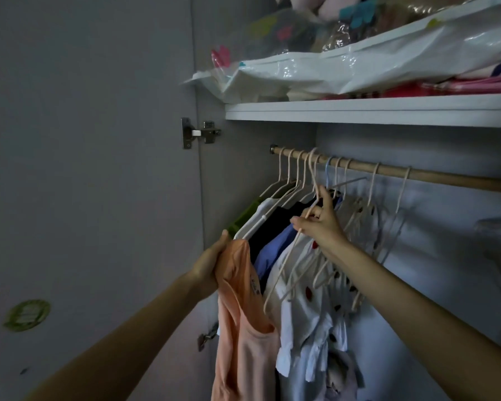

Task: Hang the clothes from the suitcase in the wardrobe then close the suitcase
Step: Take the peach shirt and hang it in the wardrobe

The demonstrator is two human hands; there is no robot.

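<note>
I face the open wardrobe. My left hand point(210, 264) grips the top of a peach-orange garment point(240, 328), which hangs down in front of the clothes. My right hand point(318, 222) pinches a cream hanger point(311, 180) whose hook is at the wooden rail point(446, 176). Several cream hangers and one blue hanger sit on that rail. They carry a green, a white, a dark and a blue garment, and a white shirt with dark spots point(307, 311). The suitcase is out of view.
The wardrobe door point(84, 183) stands open at the left on metal hinges point(200, 133) and bears a green round sticker. A white shelf point(373, 111) above the rail holds plastic-wrapped bedding and toys. The right stretch of the rail carries only a few bare hangers.
</note>
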